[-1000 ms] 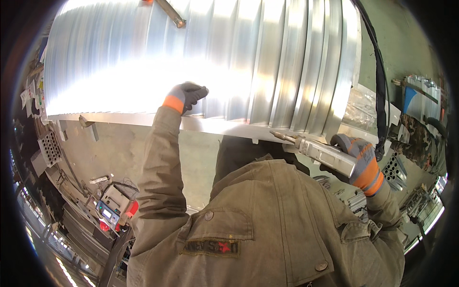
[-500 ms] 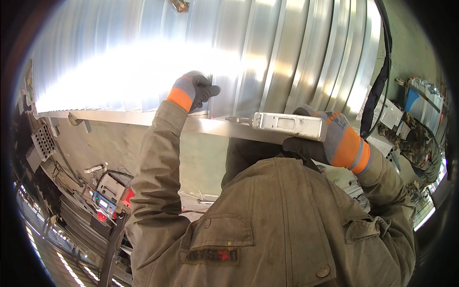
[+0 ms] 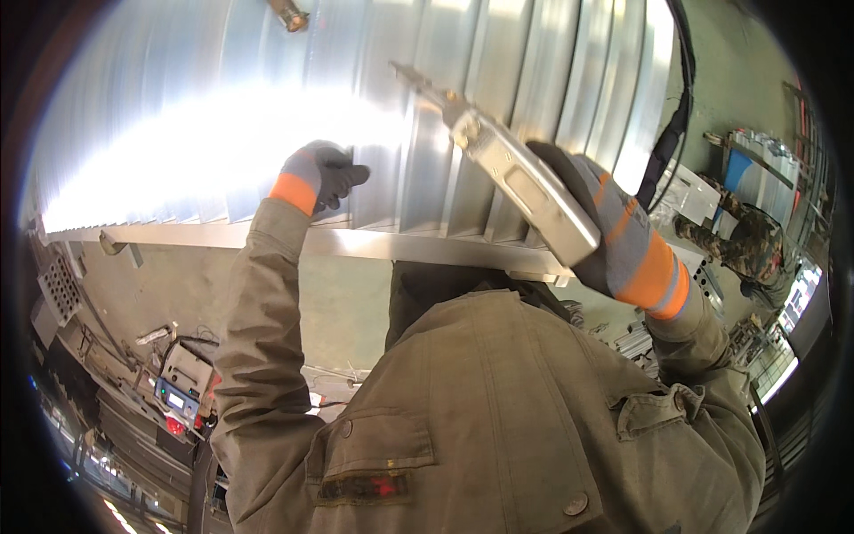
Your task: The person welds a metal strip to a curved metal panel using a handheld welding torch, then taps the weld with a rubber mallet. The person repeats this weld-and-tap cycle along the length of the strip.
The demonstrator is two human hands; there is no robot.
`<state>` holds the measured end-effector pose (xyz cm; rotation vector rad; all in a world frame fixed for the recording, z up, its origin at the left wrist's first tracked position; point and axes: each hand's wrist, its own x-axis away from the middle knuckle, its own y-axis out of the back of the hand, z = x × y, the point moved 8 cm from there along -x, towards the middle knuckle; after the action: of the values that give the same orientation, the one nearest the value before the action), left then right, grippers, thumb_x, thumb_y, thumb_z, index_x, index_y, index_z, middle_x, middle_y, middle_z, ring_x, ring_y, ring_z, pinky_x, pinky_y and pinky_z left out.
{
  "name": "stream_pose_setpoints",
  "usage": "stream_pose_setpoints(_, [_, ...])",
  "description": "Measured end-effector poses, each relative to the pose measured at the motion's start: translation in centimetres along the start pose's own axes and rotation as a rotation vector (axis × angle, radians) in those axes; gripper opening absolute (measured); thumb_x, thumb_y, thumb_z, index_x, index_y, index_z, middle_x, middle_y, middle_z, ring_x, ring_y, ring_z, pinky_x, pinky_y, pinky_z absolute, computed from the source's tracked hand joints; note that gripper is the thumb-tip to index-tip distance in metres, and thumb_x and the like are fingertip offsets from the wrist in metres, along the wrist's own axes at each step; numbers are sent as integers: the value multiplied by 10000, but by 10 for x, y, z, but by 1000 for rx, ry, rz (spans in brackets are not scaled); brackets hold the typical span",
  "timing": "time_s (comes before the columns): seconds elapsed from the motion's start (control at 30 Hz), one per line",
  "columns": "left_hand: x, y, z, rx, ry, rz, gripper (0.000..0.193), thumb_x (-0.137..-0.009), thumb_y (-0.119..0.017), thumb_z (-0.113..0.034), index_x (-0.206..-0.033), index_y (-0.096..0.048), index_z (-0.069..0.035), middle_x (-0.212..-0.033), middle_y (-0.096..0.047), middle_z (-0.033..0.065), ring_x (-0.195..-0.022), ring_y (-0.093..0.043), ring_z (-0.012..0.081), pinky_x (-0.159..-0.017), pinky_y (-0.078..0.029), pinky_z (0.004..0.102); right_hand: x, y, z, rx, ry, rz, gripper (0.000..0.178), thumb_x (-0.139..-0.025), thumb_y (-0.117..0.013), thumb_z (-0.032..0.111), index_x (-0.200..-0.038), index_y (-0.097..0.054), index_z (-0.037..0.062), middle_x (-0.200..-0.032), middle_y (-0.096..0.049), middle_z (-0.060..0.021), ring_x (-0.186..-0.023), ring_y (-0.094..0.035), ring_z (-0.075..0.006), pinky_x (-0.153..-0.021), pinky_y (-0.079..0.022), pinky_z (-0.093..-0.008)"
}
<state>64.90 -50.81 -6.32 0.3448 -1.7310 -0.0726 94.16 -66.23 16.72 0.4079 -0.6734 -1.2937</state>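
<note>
My gloved left hand rests by the near edge of a shiny ribbed metal panel. Its fingers are curled and closed, with the thumb pointing right; whatever may be inside them is hidden. In my right hand is a silver, box-bodied welding gun, gripped near its rear. The gun slants up and left over the panel, its narrow nozzle raised off the near edge. A flat metal bar runs along the panel's near side, below both hands.
A small brown metal piece lies on the far part of the panel. A black hose hangs along the panel's right end. At left stands a control box with a lit screen. A person in camouflage clothing bends over at right.
My right hand has swung the welding gun from nearly level along the edge to a steep slant, its nozzle lifted up and away. My left hand stays curled at the panel's edge.
</note>
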Motion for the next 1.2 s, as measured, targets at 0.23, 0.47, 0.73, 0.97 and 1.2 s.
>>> stream_pose_setpoints(0.23, [-4, 4, -4, -210, 39, -17, 542, -947, -877, -544, -912, -762, -15, -748, -685, 70, -621, -647, 195, -585, -539, 395, -61, 1, -57, 363, -73, -413, 644, -937, -824, 163, -1536, -595, 106, -1164, -731, -173, -1057, -711, -411, -919, -586, -488])
stream_pose_setpoints(0.47, [-10, -2, 2, -18, -46, -1, 453, -919, -931, -442, -924, -810, -6, -709, -714, 63, -558, -637, 183, -560, -559, 371, -116, -15, -118, 408, -207, -635, 514, -940, -867, 226, -1412, -697, 116, -1074, -814, -125, -969, -795, -319, -865, -630, -453])
stream_pose_setpoints(0.73, [-11, -6, 8, -36, 33, 78, 473, -917, -892, -513, -1030, -821, -59, -791, -749, 49, -616, -659, 170, -619, -581, 361, -132, -16, -91, 504, -342, -458, 516, -947, -796, 132, -1443, -655, 106, -1348, -718, -207, -1239, -687, -423, -1023, -578, -531])
stream_pose_setpoints(0.97, [-8, -5, 8, -13, -59, 10, 470, -935, -856, -522, -949, -833, -53, -784, -776, 53, -652, -729, 181, -670, -604, 369, -287, -26, 11, 274, -61, -570, 568, -1004, -741, 469, -1375, -686, 43, -1415, -678, -186, -1291, -642, -419, -1150, -510, -477])
stream_pose_setpoints(1.2, [-29, -13, 12, -213, -19, 104, 501, -943, -850, -546, -919, -819, -47, -796, -779, 64, -661, -730, 192, -673, -600, 385, -421, -87, 15, 44, -345, 47, 557, -992, -661, 376, -1431, -632, 36, -1256, -751, -180, -1197, -734, -328, -979, -600, -471])
